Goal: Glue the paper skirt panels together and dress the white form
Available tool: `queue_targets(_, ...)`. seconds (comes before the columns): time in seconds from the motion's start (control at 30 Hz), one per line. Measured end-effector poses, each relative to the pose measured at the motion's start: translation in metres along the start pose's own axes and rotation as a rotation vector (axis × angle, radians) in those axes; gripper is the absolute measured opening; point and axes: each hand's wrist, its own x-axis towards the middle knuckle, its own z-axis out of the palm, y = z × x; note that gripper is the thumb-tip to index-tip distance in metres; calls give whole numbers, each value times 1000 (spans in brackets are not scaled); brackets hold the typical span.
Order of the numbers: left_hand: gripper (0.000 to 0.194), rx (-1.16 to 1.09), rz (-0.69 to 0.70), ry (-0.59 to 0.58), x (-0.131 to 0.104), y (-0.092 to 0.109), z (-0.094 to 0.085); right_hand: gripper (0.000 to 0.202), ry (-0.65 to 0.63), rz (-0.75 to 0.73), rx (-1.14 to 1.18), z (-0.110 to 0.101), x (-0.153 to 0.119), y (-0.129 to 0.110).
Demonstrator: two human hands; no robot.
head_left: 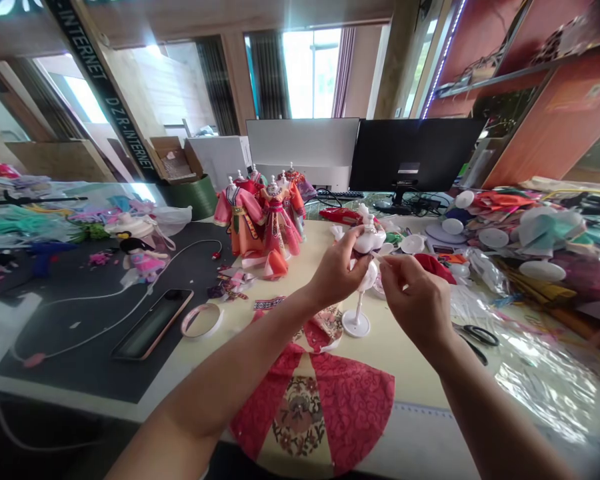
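A small white mannequin point(370, 235) stands on a thin post with a round base point(356, 325). My left hand point(337, 267) is closed round its torso from the left. On the other side, my right hand point(417, 297) pinches at the mannequin's waist; what lies between those fingertips is too small to make out. A narrow dark strip shows at the waist near both hands. Below my forearms lies a fan-shaped red and cream fabric piece point(353, 400) with a flowered middle panel. Behind it is a smaller patterned fabric piece point(323, 331).
Several dressed miniature mannequins point(280, 213) stand at the back. A tape roll point(203, 321) and a phone point(153, 325) lie to the left. Scissors point(480, 335) and clear plastic film point(555, 373) are on the right, before piled fabrics point(510, 213). A monitor point(410, 157) stands behind.
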Motion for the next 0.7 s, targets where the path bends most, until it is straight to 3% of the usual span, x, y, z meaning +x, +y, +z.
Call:
queue_targets(0.33, 45, 25, -66, 16, -3, 5, 5, 20, -27, -41, -229, -2, 11, -14)
queue_targets(0.7, 44, 67, -63, 46, -3, 12, 6, 23, -62, 3, -250, 0, 12, -19)
